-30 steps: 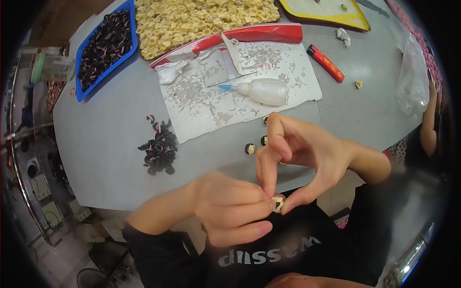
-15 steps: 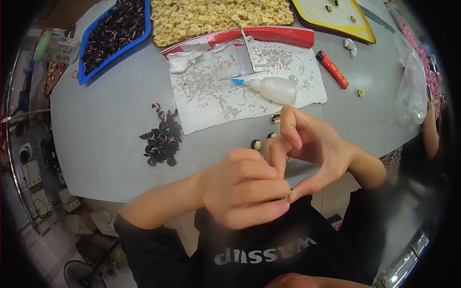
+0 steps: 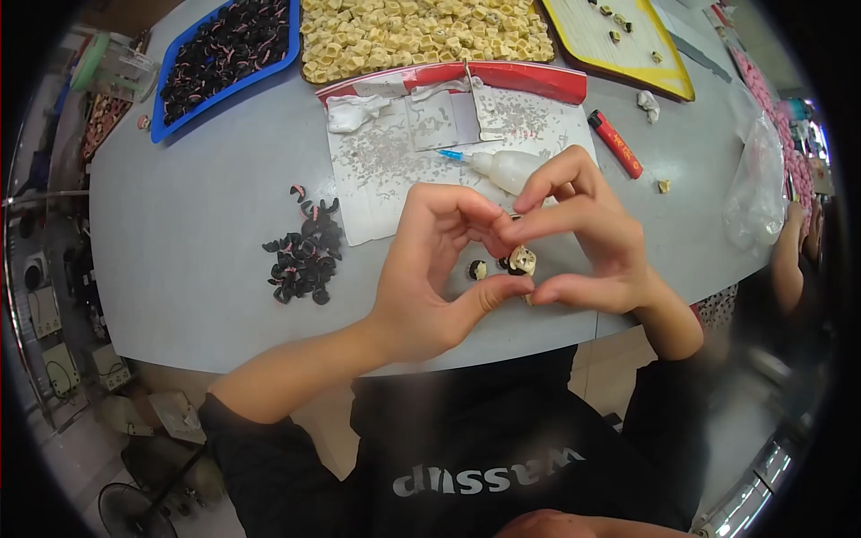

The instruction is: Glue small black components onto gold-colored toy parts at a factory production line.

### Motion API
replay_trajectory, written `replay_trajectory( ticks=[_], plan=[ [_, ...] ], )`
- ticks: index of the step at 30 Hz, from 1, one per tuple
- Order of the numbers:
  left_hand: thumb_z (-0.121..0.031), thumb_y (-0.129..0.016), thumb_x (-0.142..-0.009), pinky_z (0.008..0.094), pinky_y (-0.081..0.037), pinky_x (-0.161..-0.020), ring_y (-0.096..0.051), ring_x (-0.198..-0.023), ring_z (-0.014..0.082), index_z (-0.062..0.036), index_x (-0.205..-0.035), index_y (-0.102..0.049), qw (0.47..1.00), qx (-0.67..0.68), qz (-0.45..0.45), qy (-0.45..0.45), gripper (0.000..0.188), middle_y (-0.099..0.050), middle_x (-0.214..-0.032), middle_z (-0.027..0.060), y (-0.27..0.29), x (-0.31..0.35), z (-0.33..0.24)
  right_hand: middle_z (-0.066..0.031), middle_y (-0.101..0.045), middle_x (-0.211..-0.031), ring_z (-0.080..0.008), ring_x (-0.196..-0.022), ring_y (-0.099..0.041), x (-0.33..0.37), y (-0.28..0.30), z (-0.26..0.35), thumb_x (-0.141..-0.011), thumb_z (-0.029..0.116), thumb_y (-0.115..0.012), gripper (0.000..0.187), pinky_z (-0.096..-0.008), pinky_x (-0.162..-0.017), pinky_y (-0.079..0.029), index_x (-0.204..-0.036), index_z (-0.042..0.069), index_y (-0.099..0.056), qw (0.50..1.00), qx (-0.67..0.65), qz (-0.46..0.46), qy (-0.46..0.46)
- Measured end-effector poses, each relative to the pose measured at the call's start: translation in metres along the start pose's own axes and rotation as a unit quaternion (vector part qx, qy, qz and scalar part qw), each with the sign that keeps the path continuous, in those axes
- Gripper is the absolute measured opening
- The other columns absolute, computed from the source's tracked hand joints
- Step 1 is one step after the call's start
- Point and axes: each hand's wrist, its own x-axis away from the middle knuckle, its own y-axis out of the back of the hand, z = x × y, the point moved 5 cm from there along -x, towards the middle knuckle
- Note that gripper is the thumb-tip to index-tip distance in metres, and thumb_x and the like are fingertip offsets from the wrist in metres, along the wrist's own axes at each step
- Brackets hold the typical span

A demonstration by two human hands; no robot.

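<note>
Small black-and-cream moulded piece (image 3: 522, 261) sits between the fingertips of both hands, above the near part of the table. My left hand (image 3: 430, 269) curves round its left side, thumb below and fingertips above. My right hand (image 3: 596, 242) curls in from the right, its fingertips and thumb closed about the same piece. Just left of it on the table lies another dark piece with a cream face (image 3: 478, 269); others are partly hidden by my fingers. A pile of black curved pieces with pink edges (image 3: 303, 260) lies to the left of my hands.
White squeeze bottle with a blue tip (image 3: 502, 168) lies on a speckled white sheet (image 3: 368, 202), partly behind my right hand. Farther back stand a blue tray (image 3: 161, 121), a heap of cream pieces (image 3: 421, 40) and a yellow-rimmed tray (image 3: 686, 85). A red lighter (image 3: 615, 143) lies right.
Both hands have moved away from my body, up over the table. The left hand has turned and unfolded into a curve; the small piece now shows between the fingertips.
</note>
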Motion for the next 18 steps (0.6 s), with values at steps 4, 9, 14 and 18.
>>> replay_trajectory(
  ticks=[4, 9, 14, 18],
  plan=[
    [0.005, -0.067, -0.075, 0.0307, -0.045, -0.086, -0.052, -0.097, 0.0166, -0.0019, -0.107, -0.036, 0.996, 0.065, -0.009, 0.066, 0.046, -0.049, -0.1, 0.0095, -0.003, 0.002, 0.002, -0.009, -0.053, -0.098, -0.021, -0.094, -0.047, -0.001, -0.001, 0.003, -0.071, 0.022, -0.073, 0.029, -0.033, -0.082, -0.039, -0.095, 0.006, -0.067, 0.996, 0.083, -0.006, 0.038],
    [0.008, -0.063, -0.076, 0.0328, -0.045, -0.09, -0.053, -0.103, 0.0183, -0.0016, -0.103, -0.039, 0.969, 0.178, 0.035, 0.165, 0.037, -0.05, -0.105, 0.0108, -0.007, -0.001, 0.004, -0.0089, -0.055, -0.099, -0.0238, -0.093, -0.053, 0.002, 0.005, 0.008, -0.072, 0.014, -0.071, 0.022, -0.0341, -0.083, -0.043, -0.093, 0.007, -0.068, 0.992, 0.114, -0.009, 0.05],
    [0.005, -0.059, -0.077, 0.0349, -0.045, -0.091, -0.054, -0.103, 0.0204, -0.0028, -0.101, -0.041, 0.946, 0.148, -0.019, 0.286, 0.031, -0.053, -0.108, 0.0131, 0.002, -0.001, 0.013, -0.0125, -0.057, -0.101, -0.0274, -0.099, -0.055, 0.004, 0.006, 0.009, -0.07, 0.003, -0.068, 0.023, -0.0367, -0.084, -0.046, -0.092, 0.004, -0.065, 0.994, 0.064, -0.047, 0.073],
    [0.005, -0.061, -0.076, 0.0327, -0.047, -0.085, -0.054, -0.101, 0.0196, -0.008, -0.096, -0.037, 0.942, 0.16, -0.033, 0.293, 0.034, -0.053, -0.105, 0.0116, 0.006, -0.001, 0.018, -0.0121, -0.056, -0.1, -0.0273, -0.097, -0.054, 0.003, 0.0, 0.009, -0.071, 0.0, -0.066, 0.029, -0.0355, -0.082, -0.044, -0.099, 0.001, -0.059, 0.992, 0.065, -0.039, 0.097]
  ],
)
